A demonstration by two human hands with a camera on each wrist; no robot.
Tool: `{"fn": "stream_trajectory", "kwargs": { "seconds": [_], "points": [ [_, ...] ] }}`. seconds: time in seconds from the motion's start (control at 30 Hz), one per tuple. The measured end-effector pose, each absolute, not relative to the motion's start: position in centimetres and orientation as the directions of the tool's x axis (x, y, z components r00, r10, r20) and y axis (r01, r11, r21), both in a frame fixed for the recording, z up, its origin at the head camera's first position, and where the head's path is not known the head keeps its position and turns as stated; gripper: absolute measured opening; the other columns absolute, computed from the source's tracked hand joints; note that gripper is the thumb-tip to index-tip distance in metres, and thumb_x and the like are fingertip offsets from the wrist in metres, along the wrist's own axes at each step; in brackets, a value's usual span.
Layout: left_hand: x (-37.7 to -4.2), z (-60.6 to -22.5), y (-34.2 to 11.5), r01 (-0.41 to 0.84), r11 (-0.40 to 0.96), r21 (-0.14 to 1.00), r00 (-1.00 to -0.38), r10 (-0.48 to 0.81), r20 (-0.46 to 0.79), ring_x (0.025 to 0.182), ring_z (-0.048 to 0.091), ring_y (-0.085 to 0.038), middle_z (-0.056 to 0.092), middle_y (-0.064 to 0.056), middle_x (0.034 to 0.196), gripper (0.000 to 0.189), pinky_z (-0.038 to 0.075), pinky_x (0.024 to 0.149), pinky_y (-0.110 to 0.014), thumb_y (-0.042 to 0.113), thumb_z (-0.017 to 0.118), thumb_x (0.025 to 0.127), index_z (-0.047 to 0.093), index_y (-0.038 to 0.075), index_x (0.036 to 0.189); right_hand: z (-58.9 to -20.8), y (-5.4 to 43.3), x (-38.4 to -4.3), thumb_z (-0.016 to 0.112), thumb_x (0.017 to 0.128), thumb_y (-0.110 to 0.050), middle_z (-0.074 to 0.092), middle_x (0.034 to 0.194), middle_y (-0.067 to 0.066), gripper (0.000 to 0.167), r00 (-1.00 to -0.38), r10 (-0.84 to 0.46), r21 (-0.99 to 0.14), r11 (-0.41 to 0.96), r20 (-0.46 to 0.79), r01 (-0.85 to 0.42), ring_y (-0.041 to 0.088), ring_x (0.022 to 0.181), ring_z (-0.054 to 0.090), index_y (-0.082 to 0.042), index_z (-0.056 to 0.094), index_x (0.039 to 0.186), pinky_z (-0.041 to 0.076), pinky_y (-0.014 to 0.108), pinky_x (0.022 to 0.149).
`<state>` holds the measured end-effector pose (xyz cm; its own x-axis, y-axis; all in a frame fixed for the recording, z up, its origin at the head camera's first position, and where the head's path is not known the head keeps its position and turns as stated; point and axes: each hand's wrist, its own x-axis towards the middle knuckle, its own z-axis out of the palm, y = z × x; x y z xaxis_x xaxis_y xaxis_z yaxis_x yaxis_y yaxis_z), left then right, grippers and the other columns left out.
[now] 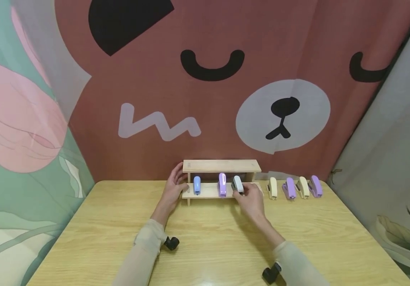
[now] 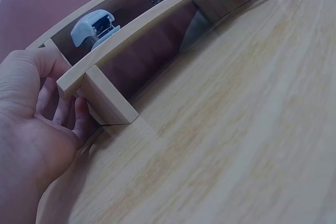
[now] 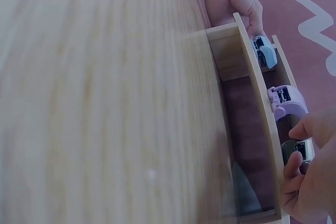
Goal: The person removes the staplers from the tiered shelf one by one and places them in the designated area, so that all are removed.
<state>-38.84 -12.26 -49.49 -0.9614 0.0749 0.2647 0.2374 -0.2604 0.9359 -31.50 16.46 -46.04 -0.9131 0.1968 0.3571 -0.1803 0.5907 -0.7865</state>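
Note:
A two-tier wooden shelf (image 1: pixel 207 190) stands at the back of the table. My left hand (image 1: pixel 170 188) grips its left end, with the thumb at the lower board and the other fingers around the side. On that lower board sit a small blue stapler (image 1: pixel 197 185) at the left and a purple stapler (image 1: pixel 222 184) near the middle. To their right, my right hand (image 1: pixel 253 200) pinches a white stapler (image 1: pixel 238 184) at the lower board; in the right wrist view, thumb and fingers are at both sides of this white stapler (image 3: pixel 305 150).
Right of the shelf, a row of staplers stands on the table (image 1: pixel 205 242): cream (image 1: pixel 273 188), purple (image 1: pixel 290 188), another cream one (image 1: pixel 303 187) and another purple one (image 1: pixel 316 186). A curtain with a bear print (image 1: pixel 219 131) hangs close behind the shelf.

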Motion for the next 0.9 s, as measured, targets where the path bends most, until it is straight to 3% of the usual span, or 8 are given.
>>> {"fn": "stream_trajectory", "kwargs": {
  "seconds": [0.2,0.4,0.9],
  "points": [
    [-38.5,-49.7,-12.2,0.226,-0.268,0.936,-0.966,0.062,0.251,0.131,0.046,-0.028,0.048,-0.001,0.148,0.099,0.052,0.084,-0.03,-0.028,0.053,0.075,0.043,0.032,0.153,-45.7,16.7,-31.0,0.078,0.081,-0.015,0.063,0.104,0.015,0.037,-0.929,0.207,-0.813,0.565,0.308,-0.143,0.026,0.086,0.061,0.002,0.072,0.112,0.052,0.037,0.07],
    [-38.9,-49.4,-11.8,0.25,-0.284,0.926,-0.958,0.067,0.279,0.132,0.046,-0.029,0.048,-0.001,0.148,0.099,0.052,0.08,-0.029,-0.026,0.054,0.073,0.043,0.032,0.154,-44.9,17.2,-31.2,0.078,0.082,-0.014,0.062,0.107,0.015,0.038,-0.92,0.203,-0.812,0.558,0.336,-0.173,0.025,0.08,0.061,0.005,0.07,0.114,0.053,0.033,0.063],
    [-38.8,-49.4,-12.3,0.243,-0.276,0.93,-0.961,0.063,0.27,0.132,0.045,-0.031,0.046,-0.005,0.151,0.1,0.051,0.08,-0.03,-0.025,0.054,0.072,0.041,0.028,0.156,-43.4,17.5,-30.3,0.083,0.083,-0.021,0.061,0.098,0.013,0.039,-0.915,0.213,-0.793,0.588,0.343,-0.161,0.022,0.072,0.057,0.0,0.073,0.114,0.048,0.034,0.061]
  ]
}}
